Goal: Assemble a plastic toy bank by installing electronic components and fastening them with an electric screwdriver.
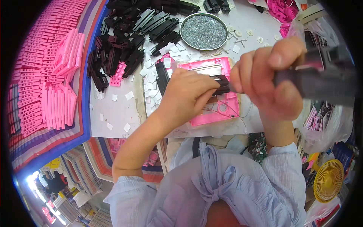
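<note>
A pink plastic casing [232, 108] lies in front of me, with thin wires, a bright metal strip and a black plastic part [222, 86] in it. My left hand [189, 90] reaches over the casing, its bent fingers closed on that black part. In my right hand [270, 75] is a dark grey electric screwdriver [321, 75], its body blurred and pointing leftward. The tool's front end is beside the black part; whether its tip touches a screw cannot be made out. Another long black part [162, 77] lies left of my left hand.
A round tray of small metal screws [204, 32] stands behind the casing. Black plastic parts [121, 49] are heaped at the back left, and small white squares [151, 89] lie scattered. Pink pieces [58, 94] are stacked at far left. Plastic bags [329, 121] and a yellow fan [329, 181] are at right.
</note>
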### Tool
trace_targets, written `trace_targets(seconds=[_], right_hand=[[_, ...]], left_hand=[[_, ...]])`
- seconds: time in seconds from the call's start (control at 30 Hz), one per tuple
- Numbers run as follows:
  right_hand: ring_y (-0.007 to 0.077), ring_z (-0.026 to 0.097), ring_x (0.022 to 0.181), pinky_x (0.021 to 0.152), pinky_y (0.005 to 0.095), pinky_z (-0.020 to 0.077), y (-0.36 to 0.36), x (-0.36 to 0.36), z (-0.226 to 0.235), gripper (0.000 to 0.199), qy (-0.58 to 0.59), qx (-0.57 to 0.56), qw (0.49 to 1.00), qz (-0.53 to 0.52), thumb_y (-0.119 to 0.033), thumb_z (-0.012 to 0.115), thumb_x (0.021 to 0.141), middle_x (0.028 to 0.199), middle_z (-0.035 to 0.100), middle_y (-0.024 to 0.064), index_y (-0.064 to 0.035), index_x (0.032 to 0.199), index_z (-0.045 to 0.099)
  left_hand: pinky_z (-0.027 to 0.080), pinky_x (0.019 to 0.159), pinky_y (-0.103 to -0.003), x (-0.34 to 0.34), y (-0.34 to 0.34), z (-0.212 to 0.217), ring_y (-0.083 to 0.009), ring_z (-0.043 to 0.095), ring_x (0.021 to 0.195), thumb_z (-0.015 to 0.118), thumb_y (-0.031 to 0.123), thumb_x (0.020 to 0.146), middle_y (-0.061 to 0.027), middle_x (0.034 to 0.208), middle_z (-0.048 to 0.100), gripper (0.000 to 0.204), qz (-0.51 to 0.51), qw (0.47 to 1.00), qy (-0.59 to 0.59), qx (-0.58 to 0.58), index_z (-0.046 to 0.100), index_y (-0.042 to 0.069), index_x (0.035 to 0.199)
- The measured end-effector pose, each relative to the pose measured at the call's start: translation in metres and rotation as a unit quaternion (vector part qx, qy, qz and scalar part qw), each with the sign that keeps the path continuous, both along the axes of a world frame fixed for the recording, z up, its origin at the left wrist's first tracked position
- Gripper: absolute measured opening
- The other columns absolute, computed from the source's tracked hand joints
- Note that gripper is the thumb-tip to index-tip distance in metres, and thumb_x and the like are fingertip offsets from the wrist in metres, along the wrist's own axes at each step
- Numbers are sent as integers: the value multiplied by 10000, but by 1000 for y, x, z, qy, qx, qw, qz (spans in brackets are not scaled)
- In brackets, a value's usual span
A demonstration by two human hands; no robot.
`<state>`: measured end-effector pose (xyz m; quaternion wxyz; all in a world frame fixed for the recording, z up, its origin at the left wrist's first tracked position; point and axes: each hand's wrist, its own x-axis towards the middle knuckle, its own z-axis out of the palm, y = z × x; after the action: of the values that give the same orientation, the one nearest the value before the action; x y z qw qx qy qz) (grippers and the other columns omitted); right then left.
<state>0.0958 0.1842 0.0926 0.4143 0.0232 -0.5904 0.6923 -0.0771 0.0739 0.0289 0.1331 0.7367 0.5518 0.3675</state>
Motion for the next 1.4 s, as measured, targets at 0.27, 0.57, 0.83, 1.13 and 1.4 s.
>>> trace_targets(seconds=[0.27, 0.57, 0.83, 1.13, 1.4], right_hand=[[113, 477, 538, 567, 314, 442, -18, -6, 0, 340, -14, -1, 999, -33, -316, 719, 937, 645, 488, -17, -129, 1120, 502], [125, 471, 543, 556, 309, 427, -20, -13, -10, 333, -1, -1, 1000, -30, -306, 718, 938, 652, 487, -9, -123, 1107, 495], [130, 475, 577, 595, 323, 450, -12, -25, -39, 312, -30, 70, 996, -41, -222, 693, 950, 677, 512, 26, -83, 1113, 466], [132, 484, 593, 618, 343, 480, -10, -32, -51, 309, -85, 119, 989, 1, -199, 703, 942, 681, 531, 44, -75, 1079, 455], [155, 514, 600, 631, 360, 503, -14, -31, -53, 297, -136, 179, 974, -27, -183, 713, 933, 681, 536, 51, -73, 1036, 457]], left_hand=[[396, 748, -353, 1, -14, 1, -213, 637, 750, 749, 105, 797, -21, 798, 687, 78, 32, 996, -83, -25, 711, 97, 864], [336, 806, -380, 4, -22, -6, -198, 580, 775, 843, 216, 693, 7, 796, 614, 293, 104, 994, 0, 37, 660, 127, 905], [293, 813, -416, 0, -35, -36, -193, 577, 882, 843, 312, 679, 11, 948, 649, 511, 145, 981, 119, 46, 639, 119, 1106], [294, 831, -419, -6, -36, -43, -180, 577, 858, 835, 347, 667, 18, 939, 646, 479, 121, 985, 107, 62, 645, 117, 1041], [305, 857, -430, -8, -35, -42, -178, 567, 838, 820, 351, 681, 10, 899, 626, 465, 111, 985, 114, 73, 640, 110, 1036]])
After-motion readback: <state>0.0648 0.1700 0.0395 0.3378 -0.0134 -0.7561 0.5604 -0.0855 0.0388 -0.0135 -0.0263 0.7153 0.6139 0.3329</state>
